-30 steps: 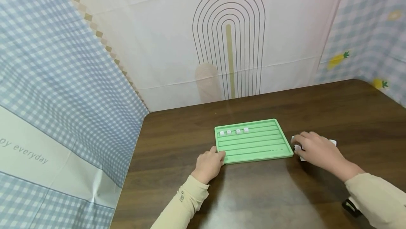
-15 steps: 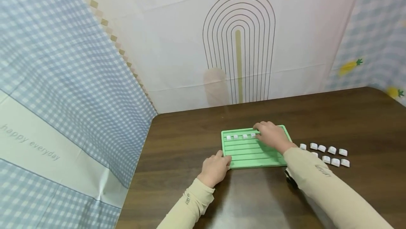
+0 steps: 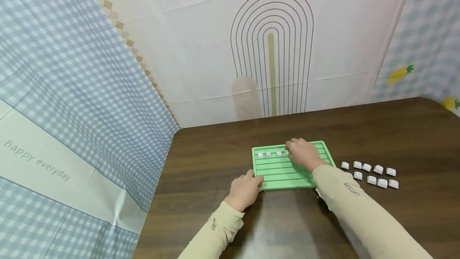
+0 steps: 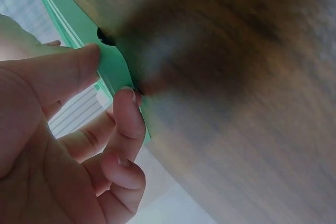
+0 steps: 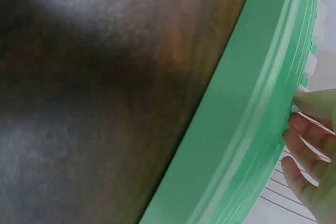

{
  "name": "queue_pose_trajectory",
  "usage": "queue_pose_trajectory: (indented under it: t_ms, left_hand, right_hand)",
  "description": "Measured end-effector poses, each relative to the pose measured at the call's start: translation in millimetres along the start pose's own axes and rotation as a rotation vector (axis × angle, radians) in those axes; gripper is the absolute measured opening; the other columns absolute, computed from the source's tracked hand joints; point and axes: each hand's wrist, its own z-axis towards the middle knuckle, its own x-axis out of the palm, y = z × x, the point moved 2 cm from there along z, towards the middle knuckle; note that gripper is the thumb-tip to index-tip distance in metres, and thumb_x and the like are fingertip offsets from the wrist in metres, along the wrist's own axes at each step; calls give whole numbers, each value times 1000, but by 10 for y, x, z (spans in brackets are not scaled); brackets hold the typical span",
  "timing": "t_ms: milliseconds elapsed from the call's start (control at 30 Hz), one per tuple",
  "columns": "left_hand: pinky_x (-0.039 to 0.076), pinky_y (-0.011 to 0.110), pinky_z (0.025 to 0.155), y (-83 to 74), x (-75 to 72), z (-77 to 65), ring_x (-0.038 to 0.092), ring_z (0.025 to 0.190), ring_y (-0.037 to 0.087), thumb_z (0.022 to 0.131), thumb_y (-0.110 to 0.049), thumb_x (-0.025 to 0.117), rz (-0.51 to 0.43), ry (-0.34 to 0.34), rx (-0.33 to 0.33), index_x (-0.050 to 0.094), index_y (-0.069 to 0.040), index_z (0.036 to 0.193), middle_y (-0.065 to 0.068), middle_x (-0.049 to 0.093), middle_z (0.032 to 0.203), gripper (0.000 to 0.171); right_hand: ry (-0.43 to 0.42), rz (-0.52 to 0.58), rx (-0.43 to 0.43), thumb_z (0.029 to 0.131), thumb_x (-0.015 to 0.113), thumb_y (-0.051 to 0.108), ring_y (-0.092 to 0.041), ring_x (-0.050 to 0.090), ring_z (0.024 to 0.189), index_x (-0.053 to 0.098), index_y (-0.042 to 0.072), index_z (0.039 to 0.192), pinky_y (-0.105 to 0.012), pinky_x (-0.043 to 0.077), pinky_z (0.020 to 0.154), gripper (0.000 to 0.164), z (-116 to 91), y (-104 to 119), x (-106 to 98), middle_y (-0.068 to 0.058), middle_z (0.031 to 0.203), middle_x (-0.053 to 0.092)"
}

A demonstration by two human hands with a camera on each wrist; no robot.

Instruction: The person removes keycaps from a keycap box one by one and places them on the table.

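A green ridged tray [image 3: 278, 171] lies on the table. Along its top groove sit several white keycaps [image 3: 268, 154] in a spaced row. My left hand [image 3: 245, 189] holds the tray's near left corner; in the left wrist view the thumb and fingers [image 4: 128, 116] pinch its green edge [image 4: 113, 69]. Over the top groove, my right hand [image 3: 304, 153] is at the right end of the row. The right wrist view has its thumb and index finger [image 5: 315, 132] pinching a small white keycap [image 5: 295, 108], mostly covered by the fingers.
Several loose white keycaps [image 3: 378, 169] lie in two rough rows on the brown table [image 3: 377, 131], right of the tray. The right forearm [image 3: 355, 199] passes close to them. A patterned cloth [image 3: 201, 51] hangs behind the table.
My right hand has moved left from the loose keycaps to the tray's top groove, then barely shifted. The left hand keeps its hold on the corner. The head view has turned slightly.
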Motion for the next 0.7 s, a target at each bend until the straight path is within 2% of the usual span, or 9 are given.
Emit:
queue_pose_trajectory:
  t_ms: [100,200,300,400,467,567,700]
  left_hand:
    - [32,24,42,4,8,-7,44,51,14,84,-24,64,9,10,5,51,-18,74,1,49,75,18]
    - [30,24,41,17,0,-6,42,50,13,84,-24,63,13,7,10,51,-17,74,1,49,75,17]
    - [29,23,41,-5,-7,17,40,49,12,85,-23,63,-5,-2,15,50,-17,74,2,48,74,18]
    - [28,24,41,-3,-16,23,37,49,12,85,-22,63,-35,1,16,49,-17,74,2,47,74,18]
    - [27,24,42,11,-18,19,35,49,12,85,-21,63,-50,1,14,49,-16,74,2,46,74,19]
    - [27,24,42,28,-21,9,34,49,12,85,-21,63,-63,4,19,48,-16,73,2,46,74,19]
    - [27,24,41,15,-20,4,34,49,11,85,-20,63,-68,19,38,48,-15,73,2,45,73,19]
  right_hand:
    - [-51,-12,-43,86,60,13,-28,56,83,63,5,97,-40,52,62,14,-57,-1,-28,-12,93,64]
    - [-124,-7,-99,85,61,15,-26,57,82,63,5,95,-39,52,60,13,-181,-8,-206,-10,90,64]
    - [-151,13,-101,85,61,15,-26,57,86,62,6,97,-42,52,65,15,-451,-106,-490,-9,93,64]
    - [-166,-3,-74,85,62,15,-26,57,87,62,6,99,-44,51,66,17,-826,-268,-671,-10,95,65]
    - [-178,-22,-48,84,63,15,-26,56,83,62,6,98,-42,49,62,17,-1093,-402,-699,-9,93,65]
    - [-184,-63,-11,79,66,15,-24,56,77,64,8,92,-40,48,55,14,-1446,-601,-632,-7,86,64]
    - [-148,-75,36,76,68,12,-23,57,71,64,11,83,-41,49,53,8,-1736,-799,-484,-4,80,62]
